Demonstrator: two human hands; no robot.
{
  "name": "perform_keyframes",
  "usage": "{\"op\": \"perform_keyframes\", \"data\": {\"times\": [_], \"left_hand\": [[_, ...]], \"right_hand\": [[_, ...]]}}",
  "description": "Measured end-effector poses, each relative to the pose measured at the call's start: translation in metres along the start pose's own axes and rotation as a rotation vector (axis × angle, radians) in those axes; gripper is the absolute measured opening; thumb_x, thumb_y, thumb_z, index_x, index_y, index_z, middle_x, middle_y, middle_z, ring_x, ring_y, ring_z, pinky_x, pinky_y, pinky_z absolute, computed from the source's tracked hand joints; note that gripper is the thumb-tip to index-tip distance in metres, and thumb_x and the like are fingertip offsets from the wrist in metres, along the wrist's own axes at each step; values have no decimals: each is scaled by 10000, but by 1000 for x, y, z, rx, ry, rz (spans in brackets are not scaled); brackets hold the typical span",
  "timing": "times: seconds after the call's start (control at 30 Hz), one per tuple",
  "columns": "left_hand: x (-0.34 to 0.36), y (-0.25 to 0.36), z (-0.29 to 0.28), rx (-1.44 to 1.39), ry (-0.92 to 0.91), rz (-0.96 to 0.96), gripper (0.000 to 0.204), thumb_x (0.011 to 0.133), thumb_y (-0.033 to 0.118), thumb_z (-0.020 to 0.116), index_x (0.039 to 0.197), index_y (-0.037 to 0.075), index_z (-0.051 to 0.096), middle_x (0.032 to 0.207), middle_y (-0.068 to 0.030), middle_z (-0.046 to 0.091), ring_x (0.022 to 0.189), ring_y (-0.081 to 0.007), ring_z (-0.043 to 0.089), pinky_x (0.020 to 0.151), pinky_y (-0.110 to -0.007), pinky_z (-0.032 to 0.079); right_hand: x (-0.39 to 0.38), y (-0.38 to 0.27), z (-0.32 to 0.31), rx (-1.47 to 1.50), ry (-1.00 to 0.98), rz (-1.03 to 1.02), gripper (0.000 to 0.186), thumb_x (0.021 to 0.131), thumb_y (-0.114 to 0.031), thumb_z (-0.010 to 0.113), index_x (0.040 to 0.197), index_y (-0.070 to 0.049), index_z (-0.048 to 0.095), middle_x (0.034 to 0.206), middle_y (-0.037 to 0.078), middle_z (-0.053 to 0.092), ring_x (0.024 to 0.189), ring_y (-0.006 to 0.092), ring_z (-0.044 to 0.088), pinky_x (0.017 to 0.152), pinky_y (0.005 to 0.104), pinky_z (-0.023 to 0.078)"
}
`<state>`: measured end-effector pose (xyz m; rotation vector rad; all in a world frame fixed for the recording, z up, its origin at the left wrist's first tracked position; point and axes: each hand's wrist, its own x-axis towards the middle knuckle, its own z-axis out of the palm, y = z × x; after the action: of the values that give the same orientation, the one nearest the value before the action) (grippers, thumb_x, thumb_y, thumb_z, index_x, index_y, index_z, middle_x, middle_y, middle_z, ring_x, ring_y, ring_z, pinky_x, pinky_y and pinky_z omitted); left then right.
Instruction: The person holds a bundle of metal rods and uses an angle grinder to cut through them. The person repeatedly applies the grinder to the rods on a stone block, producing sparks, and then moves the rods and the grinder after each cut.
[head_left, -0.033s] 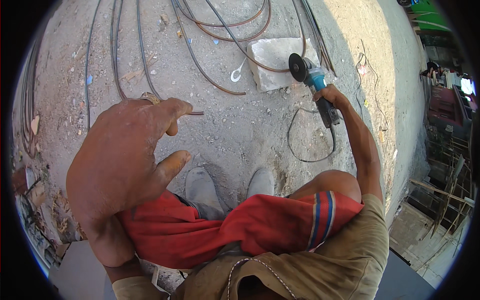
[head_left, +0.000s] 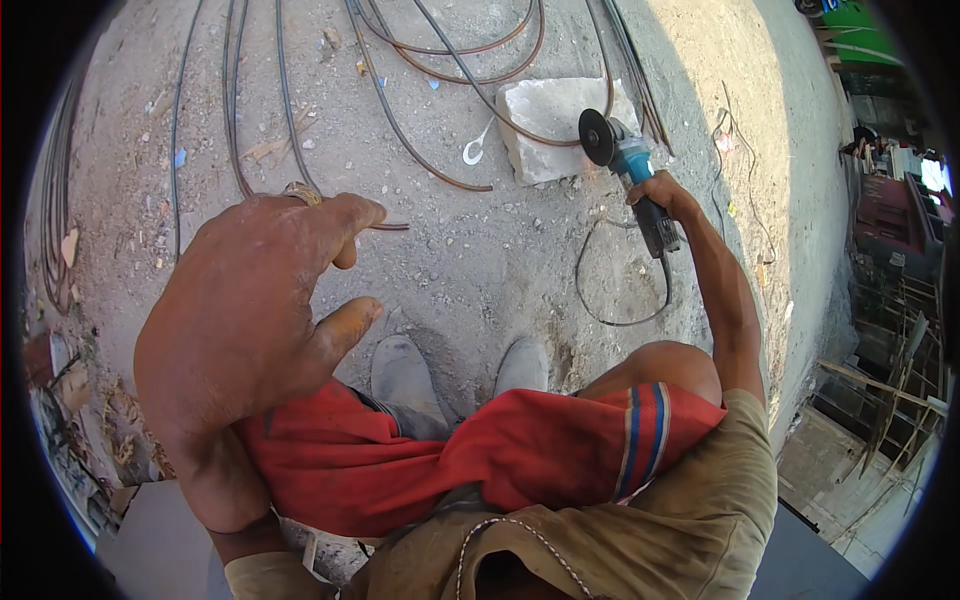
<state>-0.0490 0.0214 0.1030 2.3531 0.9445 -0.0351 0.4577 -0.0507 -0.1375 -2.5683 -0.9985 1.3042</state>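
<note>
My right hand (head_left: 660, 192) grips a teal-and-black angle grinder (head_left: 634, 160) by its body. The grinder's dark disc (head_left: 597, 138) stands beside a pale stone block (head_left: 530, 105), next to a thin metal rod (head_left: 545, 138) that rests across the block. Whether the disc touches the rod, I cannot tell. Raised close to the camera, my left hand (head_left: 250, 310) has its thumb apart from its bent fingers and nothing between them. Beyond its fingertips show the ends of thin rods (head_left: 392, 227), partly hidden by the hand.
Several long bent rods (head_left: 395, 130) lie across the dusty, gravelly ground. The grinder's cord (head_left: 580, 285) loops on the ground below it. A white spoon-like piece (head_left: 473, 152) lies left of the block. My shoes (head_left: 405, 375) are planted below. Timber and clutter (head_left: 900, 400) stand at the right.
</note>
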Motion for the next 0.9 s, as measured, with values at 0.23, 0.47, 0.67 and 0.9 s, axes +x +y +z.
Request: {"op": "perform_keyframes", "data": {"times": [0.23,0.47,0.67,0.9], "left_hand": [[18,-5,-5,47,-106,-44,432,678,128,704,1084,73,568,843,-101,610,848,-304,575,766,-402,442],[39,2,3,-89,44,206,328,682,132,679,975,40,563,802,-145,599,846,-327,583,746,-418,446],[34,-33,6,0,215,70,439,693,125,688,1111,59,573,856,-103,614,800,-276,561,744,-375,445],[57,-67,7,82,-78,-352,441,750,177,693,1144,17,578,816,-88,594,798,-236,553,780,-346,444]], "right_hand": [[1,0,-6,-26,-12,34,256,537,-123,724,723,32,643,677,105,616,532,196,575,500,334,462],[-13,2,-18,52,27,162,235,553,-113,726,736,14,652,708,98,620,553,200,570,517,331,459],[-6,4,-17,88,12,66,235,565,-116,722,746,10,641,674,93,609,528,182,556,502,312,449],[0,8,-11,134,31,8,215,558,-110,731,700,19,635,661,93,610,522,175,566,473,329,459]]}}
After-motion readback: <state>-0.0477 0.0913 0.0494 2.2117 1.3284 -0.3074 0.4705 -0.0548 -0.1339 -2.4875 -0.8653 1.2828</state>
